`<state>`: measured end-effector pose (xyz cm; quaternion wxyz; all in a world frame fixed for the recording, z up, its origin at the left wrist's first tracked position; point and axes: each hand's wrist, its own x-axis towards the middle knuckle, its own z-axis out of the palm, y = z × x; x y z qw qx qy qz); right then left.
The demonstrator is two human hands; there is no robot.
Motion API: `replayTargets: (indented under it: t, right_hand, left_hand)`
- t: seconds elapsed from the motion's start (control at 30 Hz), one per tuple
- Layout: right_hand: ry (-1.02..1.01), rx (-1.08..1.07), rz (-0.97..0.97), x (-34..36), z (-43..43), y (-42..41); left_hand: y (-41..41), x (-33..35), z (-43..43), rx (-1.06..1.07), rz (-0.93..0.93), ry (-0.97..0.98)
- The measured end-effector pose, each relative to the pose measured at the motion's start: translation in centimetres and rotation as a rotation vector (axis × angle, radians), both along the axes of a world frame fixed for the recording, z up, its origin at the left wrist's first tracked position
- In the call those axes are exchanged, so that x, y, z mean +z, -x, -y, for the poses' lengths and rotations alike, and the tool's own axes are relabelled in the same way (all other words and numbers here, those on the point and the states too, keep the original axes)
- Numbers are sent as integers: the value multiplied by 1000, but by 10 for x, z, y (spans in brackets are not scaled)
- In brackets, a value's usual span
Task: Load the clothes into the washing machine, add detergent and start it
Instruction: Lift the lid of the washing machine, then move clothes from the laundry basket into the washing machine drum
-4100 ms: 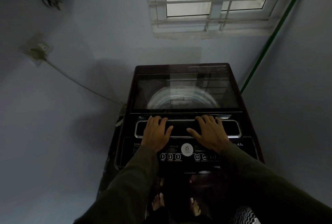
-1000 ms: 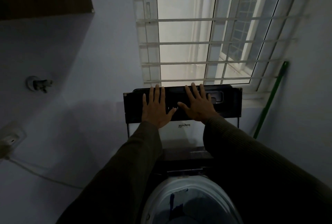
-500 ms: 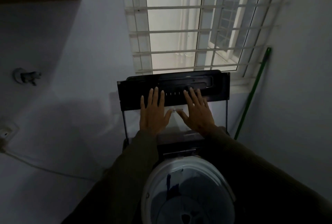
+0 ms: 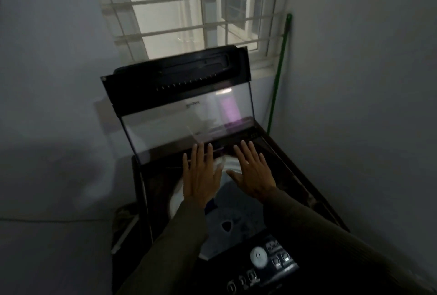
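1. In the corner under the barred window [image 4: 189, 8] stands a dark top-loading washing machine [image 4: 305, 190], its lid [image 4: 179, 105] raised and leaning back toward the wall.
2. The lid has a black upper band with a row of small marks, and a clear glass panel below it; the glass catches a faint purple reflection on its right side.
3. The left hand [image 4: 201, 176] is flat and empty, fingers stretched out side by side and pointing at the lower edge of the lid, held over the open tub.
4. The right hand [image 4: 251, 174] is just beside it, also flat and empty, fingers a little spread, thumb out toward the left hand. Whether either set of fingertips actually touches the glass I cannot tell in this dim light.
5. Both arms wear dark olive sleeves [image 4: 314, 231].
6. Below the hands the pale round tub [image 4: 236, 221] lies open, with something dark blue near its left edge and a dark spot lower in the middle; what they are I cannot tell.
7. Nearest to me is the control panel [image 4: 264, 261], with a round white dial and small lit buttons.
8. A green pole [image 4: 280, 67] leans in the corner, right of the machine.
9. No detergent shows from here.
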<state>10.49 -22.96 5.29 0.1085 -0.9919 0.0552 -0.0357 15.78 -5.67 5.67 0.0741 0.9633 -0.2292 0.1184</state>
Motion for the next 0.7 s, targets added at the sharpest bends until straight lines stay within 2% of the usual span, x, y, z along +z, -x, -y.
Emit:
replayTargets:
  t: [0.13,0.3,0.7]
  right_hand:
    - [-24,-111,-32,-22,15,57]
    - [-7,-229,-83,-37,47,122]
    - [3,-354,4,-62,151,264]
  left_hand:
    - [38,-24,11,-115,16,42]
    - [82,-38,42,-210,-52,34]
    - [207,-49,161,-391,-102,-48]
